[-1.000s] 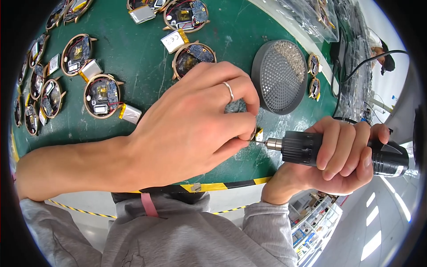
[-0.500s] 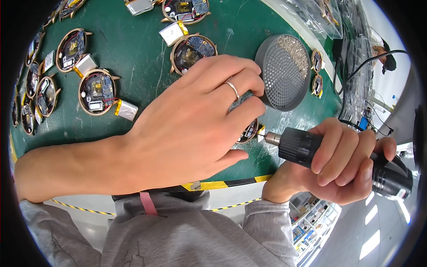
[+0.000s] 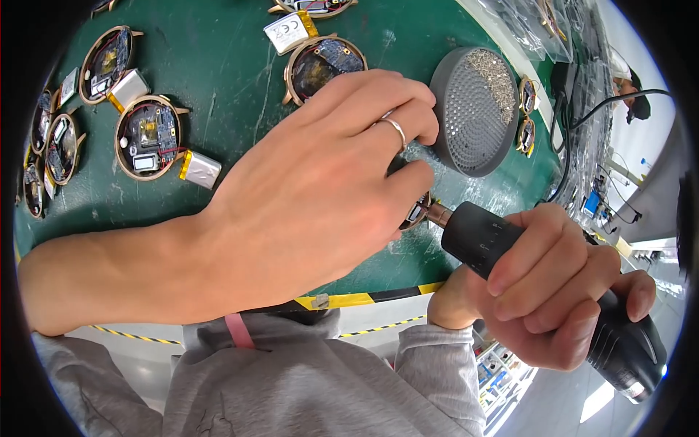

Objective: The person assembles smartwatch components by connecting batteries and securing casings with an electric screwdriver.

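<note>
My left hand, a ring on one finger, reaches across the green table with its fingers bent down over a round watch case. Most of that case is hidden under the hand; its lower right rim and some circuitry show. In my right hand is a black electric screwdriver, held at a slant. Its metal tip end meets the visible edge of the watch case; the exact contact point is too small to make out. Right beside my left fingertips stands a round grey dimpled tray with many tiny screws heaped on its far side.
More open watch cases with circuit boards lie on the table, among them one at left with a silver battery and one beyond my hand. Clear plastic bags and black cables line the right. Yellow-black tape marks the near edge.
The screwdriver has moved left and tilted more, its tip now at the watch case. My left hand stays over the case. The view has shifted slightly.
</note>
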